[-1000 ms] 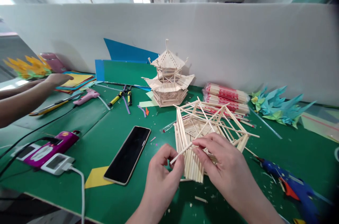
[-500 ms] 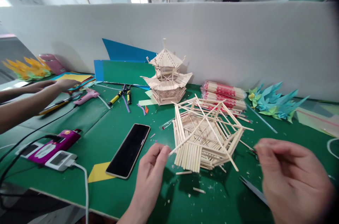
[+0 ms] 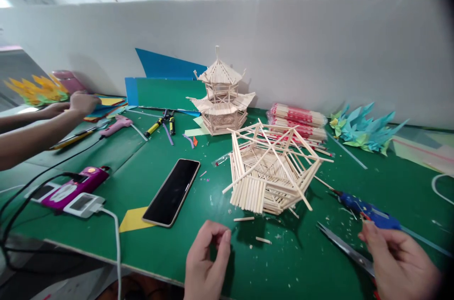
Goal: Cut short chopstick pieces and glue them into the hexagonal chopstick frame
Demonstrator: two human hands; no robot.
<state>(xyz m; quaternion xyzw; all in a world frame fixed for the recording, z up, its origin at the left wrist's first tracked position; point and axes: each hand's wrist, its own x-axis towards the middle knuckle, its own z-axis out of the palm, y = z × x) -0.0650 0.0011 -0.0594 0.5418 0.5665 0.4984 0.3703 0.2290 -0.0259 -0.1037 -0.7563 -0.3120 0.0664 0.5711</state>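
A half-built hexagonal frame of wooden sticks (image 3: 273, 172) lies on the green table (image 3: 142, 158), with neither hand touching it. My left hand (image 3: 207, 262) hovers at the near edge below the frame, fingers curled toward the thumb with nothing in them. My right hand (image 3: 397, 262) is low at the right, fingers loosely spread. Its fingertips are just short of a blue glue gun (image 3: 369, 210), and its palm is over the handle end of grey scissors (image 3: 340, 245). A finished stick pagoda (image 3: 222, 96) stands behind the frame.
A black phone (image 3: 172, 191), a yellow paper scrap (image 3: 133, 219) and plugged-in purple and white devices (image 3: 71, 193) lie to the left. Pliers (image 3: 161, 122), a pink glue gun (image 3: 115, 125), wrapped stick bundles (image 3: 298, 120) and paper cranes (image 3: 365, 129) sit further back. Another person's hands (image 3: 80, 101) reach over coloured paper at far left.
My right hand left the stick frame and swung down to the right, toward the glue gun and scissors. My left hand let go of the protruding stick and drew back to the near edge.
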